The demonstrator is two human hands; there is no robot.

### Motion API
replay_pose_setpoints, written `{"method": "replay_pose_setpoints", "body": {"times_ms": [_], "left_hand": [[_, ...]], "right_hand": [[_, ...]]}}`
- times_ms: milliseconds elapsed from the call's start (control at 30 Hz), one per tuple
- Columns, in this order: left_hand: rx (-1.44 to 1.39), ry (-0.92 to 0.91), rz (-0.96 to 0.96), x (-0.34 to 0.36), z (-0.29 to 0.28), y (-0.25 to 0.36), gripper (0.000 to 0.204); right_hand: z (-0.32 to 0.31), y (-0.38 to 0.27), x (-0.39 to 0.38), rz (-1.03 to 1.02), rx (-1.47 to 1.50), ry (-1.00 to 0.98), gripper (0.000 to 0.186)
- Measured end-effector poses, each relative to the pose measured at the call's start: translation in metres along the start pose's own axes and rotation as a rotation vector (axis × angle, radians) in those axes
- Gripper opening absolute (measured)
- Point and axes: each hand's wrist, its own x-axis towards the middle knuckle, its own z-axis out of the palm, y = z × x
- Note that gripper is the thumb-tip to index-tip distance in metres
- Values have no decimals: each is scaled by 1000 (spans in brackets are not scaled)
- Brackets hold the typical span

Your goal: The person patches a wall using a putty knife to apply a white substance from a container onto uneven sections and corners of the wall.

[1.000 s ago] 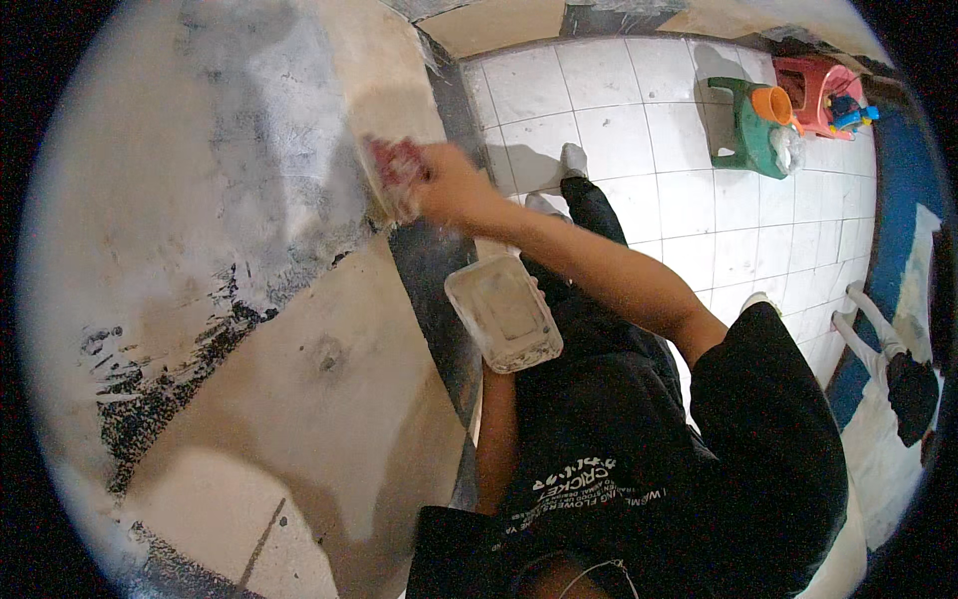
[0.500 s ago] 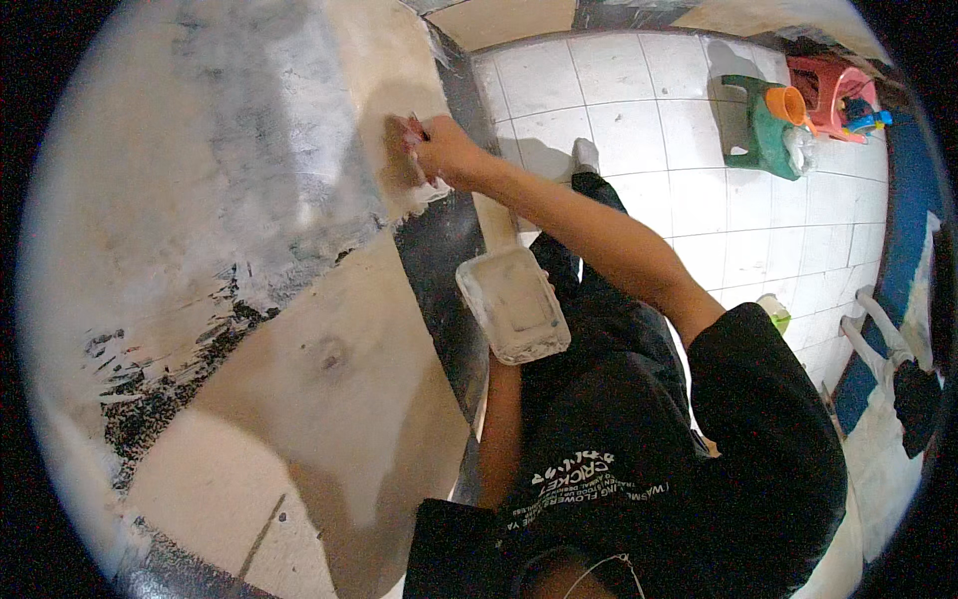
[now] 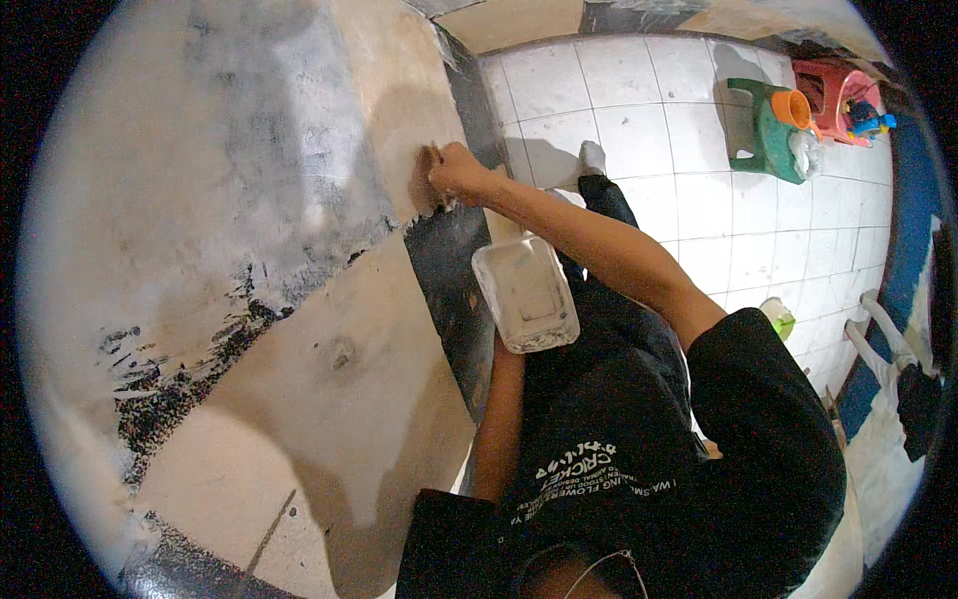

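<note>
My right hand [image 3: 459,176] is closed on a putty knife [image 3: 427,172], held against the wall surface [image 3: 394,80] on a beige patch beside a dark stripe. The knife is blurred, and its blade is mostly hidden by the hand and its shadow. My left hand [image 3: 474,299] supports a shallow clear plastic tub [image 3: 549,337] in front of my body. Most of that hand is hidden behind the tub. Whitish paste smears the tub's inside. A ragged edge runs across the wall below the right hand, between grey-white coating and bare beige.
White floor tiles [image 3: 639,140] spread to the right. A green stool [image 3: 766,140] stands there with an orange cup [image 3: 791,108] on it, beside a pink stool [image 3: 823,85]. A light green container [image 3: 777,317] sits nearer me. Pale legs of something [image 3: 883,334] show at the far right.
My right hand has moved slightly down and right along the wall with the putty knife. The tub has shifted a little right and tilted. The whole view has moved slightly.
</note>
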Motion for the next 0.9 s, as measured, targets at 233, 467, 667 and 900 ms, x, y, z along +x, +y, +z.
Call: {"method": "replay_pose_setpoints", "body": {"times_ms": [233,467,667,900], "left_hand": [[39,52,-104,5,18,0,61],[-14,-31,-14,-7,28,-5,74],[2,-7,-28,9,22,-3,74],[66,8,52,10,68,-5,60]], "right_hand": [[-70,-158,-57,-354,368,-230,20],[-64,8,48,-219,-153,69,22],[-37,21,39,96,250,114,27],[-75,-131,-5,-125,748,-221,15]]}}
